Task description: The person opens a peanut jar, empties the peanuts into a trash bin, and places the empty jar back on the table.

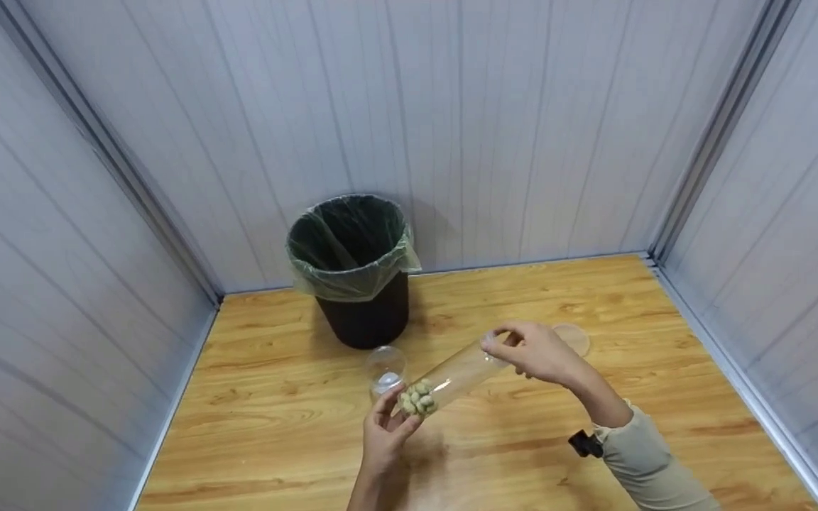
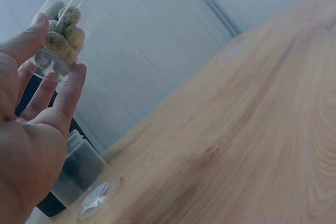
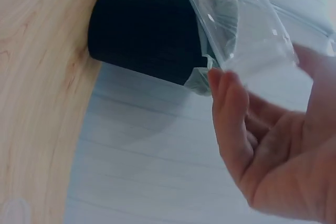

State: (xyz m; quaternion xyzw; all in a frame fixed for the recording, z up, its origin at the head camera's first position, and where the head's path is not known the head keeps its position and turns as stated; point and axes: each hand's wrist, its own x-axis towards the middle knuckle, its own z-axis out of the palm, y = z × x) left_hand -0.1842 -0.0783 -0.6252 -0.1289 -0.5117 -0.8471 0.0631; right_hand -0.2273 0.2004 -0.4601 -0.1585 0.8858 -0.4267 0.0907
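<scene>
And here's the clear jar, held aslant above the wood-grain desk, its low end at 8 o'clock and its high end at 2. My left grip is grasping the low end, thumb and fingers around the base; my right grip pinches the high end. Glossy, see-through walls with bright glints — and a cluster of knobbly, pale greenish-brown lumps heaped near the base!

Up at 11 o'clock from my left grip stands a second clear container, something white showing in it, my fingers just overlapping it from above. Beyond that, the black bin with its pale liner, at 10 to 11 o'clock from the jar. A clear disc lies at 1 o'clock from my right grip — partly hidden by it.
</scene>
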